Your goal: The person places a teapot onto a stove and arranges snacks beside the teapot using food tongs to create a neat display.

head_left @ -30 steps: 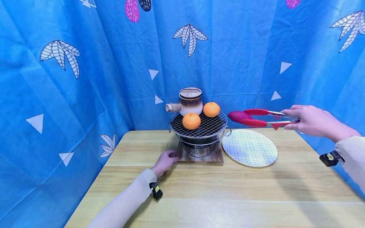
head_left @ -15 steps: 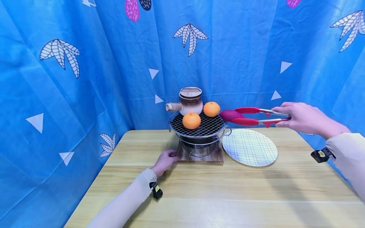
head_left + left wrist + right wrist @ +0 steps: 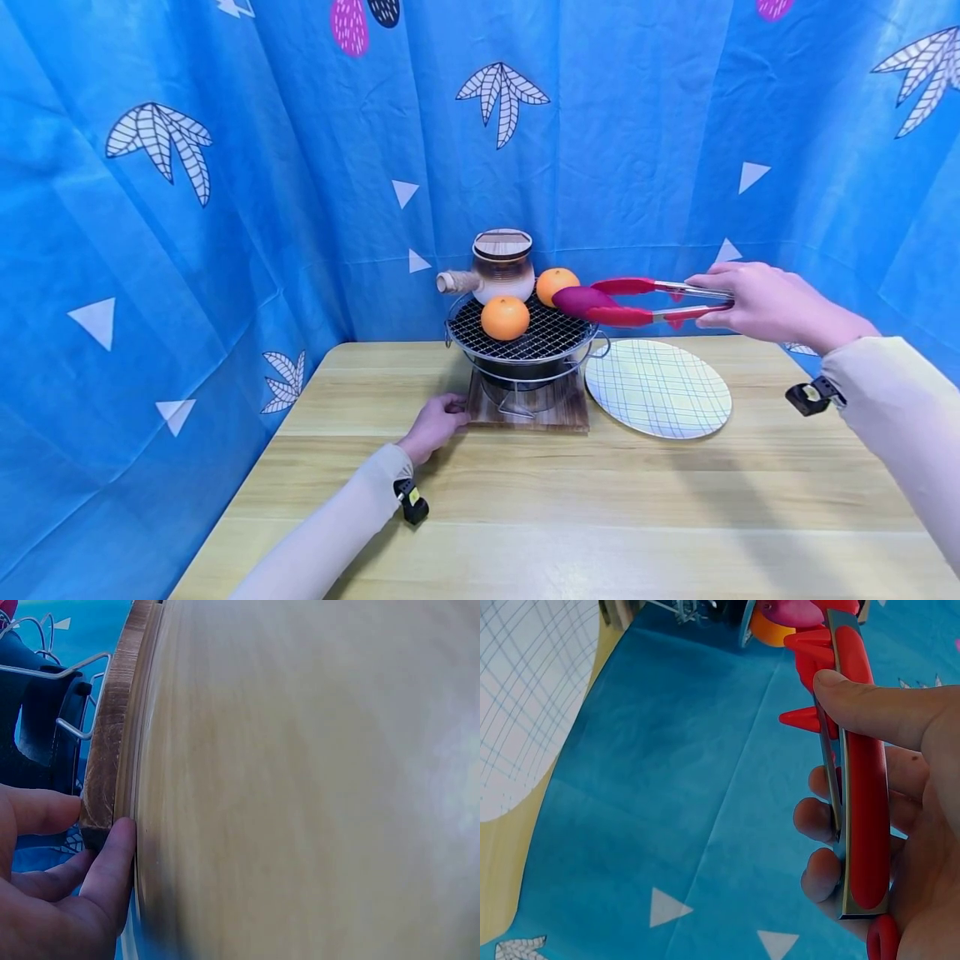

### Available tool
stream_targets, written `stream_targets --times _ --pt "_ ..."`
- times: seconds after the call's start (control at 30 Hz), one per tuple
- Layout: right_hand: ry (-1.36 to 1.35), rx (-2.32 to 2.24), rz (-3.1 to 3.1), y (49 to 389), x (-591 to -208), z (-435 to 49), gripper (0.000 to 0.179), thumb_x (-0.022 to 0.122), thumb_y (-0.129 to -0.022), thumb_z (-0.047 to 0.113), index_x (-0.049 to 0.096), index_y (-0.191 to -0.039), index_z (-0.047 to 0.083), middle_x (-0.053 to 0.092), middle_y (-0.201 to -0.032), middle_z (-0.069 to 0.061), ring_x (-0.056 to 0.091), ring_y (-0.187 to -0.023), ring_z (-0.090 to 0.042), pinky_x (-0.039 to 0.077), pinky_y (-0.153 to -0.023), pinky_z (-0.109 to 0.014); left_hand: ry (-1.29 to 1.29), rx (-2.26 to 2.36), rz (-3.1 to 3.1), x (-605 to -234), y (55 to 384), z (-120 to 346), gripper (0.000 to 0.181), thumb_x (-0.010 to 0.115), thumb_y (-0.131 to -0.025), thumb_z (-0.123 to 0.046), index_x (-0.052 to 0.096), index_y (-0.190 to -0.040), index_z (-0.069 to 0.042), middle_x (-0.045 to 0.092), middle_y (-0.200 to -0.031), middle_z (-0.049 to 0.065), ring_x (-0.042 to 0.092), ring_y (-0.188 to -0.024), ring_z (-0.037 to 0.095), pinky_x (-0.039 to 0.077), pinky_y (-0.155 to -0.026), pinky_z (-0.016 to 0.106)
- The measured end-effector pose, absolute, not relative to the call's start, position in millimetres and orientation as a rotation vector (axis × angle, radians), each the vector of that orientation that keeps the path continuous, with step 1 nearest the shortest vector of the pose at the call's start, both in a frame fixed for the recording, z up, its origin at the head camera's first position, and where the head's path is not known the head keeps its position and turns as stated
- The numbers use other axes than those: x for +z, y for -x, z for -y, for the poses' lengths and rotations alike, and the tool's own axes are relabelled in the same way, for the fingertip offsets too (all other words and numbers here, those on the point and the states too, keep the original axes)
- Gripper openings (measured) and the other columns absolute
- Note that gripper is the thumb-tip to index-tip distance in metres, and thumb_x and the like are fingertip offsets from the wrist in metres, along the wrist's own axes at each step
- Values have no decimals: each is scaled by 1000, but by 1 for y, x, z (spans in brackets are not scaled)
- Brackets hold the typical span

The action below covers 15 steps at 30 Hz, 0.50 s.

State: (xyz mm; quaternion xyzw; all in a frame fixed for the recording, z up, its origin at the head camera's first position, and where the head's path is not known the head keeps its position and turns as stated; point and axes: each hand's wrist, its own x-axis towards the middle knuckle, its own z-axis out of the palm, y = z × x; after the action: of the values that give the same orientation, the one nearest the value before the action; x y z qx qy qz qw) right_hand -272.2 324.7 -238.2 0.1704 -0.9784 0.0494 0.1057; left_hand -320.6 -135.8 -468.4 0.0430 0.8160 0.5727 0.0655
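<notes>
My right hand [image 3: 780, 304] grips red-and-metal tongs [image 3: 621, 317], also seen along the palm in the right wrist view. Between the tongs' red tips is a purple sweet potato [image 3: 579, 301], which overlaps the right part of the round wire grill [image 3: 558, 333] in the head view. Two orange mandarins [image 3: 505, 318] sit on the grill, the farther one partly hidden by the sweet potato. With thumb and fingers my left hand [image 3: 433, 427] pinches the front left corner of the dark wooden board [image 3: 112, 742] under the grill stand.
A small brown-and-white pot [image 3: 506, 287] with a wooden lid and side handle stands at the grill's back left. Right of the grill, a checked round plate [image 3: 660, 392] lies on the wooden table [image 3: 525, 500]. A blue curtain [image 3: 630, 125] hangs behind.
My right hand has moved left with the tongs and the sweet potato, from above the plate to over the grill's right side. The left hand stays at the board's corner.
</notes>
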Motion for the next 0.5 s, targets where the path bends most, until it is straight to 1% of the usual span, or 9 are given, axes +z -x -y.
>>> stream_targets --times 0.07,0.2,0.4,0.5 --pt "-512 149 2878 274 -238 -320 68 82 -84 34 58 -141 7 56 -138 -29 55 -120 -49 58 -80 -61 -142 1722 -2468 -468 320 136 45 64 -91 0 55 -133 9 64 -110 20 71 -88 23 62 -80 32" --pt "-530 159 2874 279 -237 -310 68 83 -82 33 59 -140 7 57 -138 -28 56 -119 -49 59 -78 -59 -140 1736 -2460 -467 319 136 44 65 -91 1 55 -133 10 64 -110 21 71 -90 26 62 -84 34" --pt "-532 151 2892 286 -237 -298 69 84 -82 33 59 -140 6 54 -141 -29 53 -123 -51 55 -85 -66 -154 1753 -2446 -468 319 136 43 64 -91 3 55 -132 12 63 -109 22 70 -92 27 62 -86 37" --pt "-548 149 2895 288 -236 -292 70 84 -81 34 59 -140 6 54 -141 -29 52 -125 -52 55 -86 -67 -152 1755 -2438 -468 320 136 43 64 -91 2 55 -132 11 63 -109 22 70 -92 27 62 -86 37"
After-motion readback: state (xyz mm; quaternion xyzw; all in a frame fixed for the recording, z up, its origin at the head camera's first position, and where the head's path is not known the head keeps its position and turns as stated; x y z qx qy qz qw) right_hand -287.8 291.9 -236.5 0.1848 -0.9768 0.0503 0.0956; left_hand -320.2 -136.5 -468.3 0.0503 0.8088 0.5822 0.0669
